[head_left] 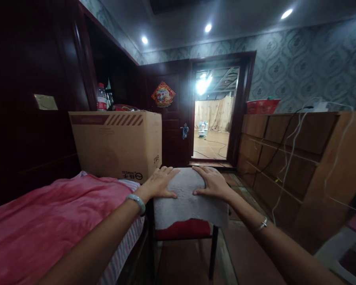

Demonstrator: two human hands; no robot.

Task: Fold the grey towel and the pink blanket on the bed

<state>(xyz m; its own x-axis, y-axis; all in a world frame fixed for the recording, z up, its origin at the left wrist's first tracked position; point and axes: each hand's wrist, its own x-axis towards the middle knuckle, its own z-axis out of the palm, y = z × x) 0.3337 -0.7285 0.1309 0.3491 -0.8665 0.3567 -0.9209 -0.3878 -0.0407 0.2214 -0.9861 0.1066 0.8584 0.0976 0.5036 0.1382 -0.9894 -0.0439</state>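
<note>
A light grey cloth point(190, 206) lies draped over the top of a chair with a red pad point(186, 228) and dark legs. My left hand point(159, 183) rests on the cloth's left side, fingers stretched out and thumb pointing inward. On the right side my right hand point(213, 184) lies on the same cloth, its fingers spread. Between the two thumbs the cloth shows small wrinkles. Its front edge hangs down over part of the red pad. Neither hand pinches the fabric.
Left of the chair is a bed with a pink blanket point(62, 213); behind it stands a large cardboard box point(112, 142) with a bottle point(101, 97) on top. A wooden cabinet point(287, 154) with dangling cables and a red basket point(263, 106) stands right. Beyond is an open doorway point(213, 138).
</note>
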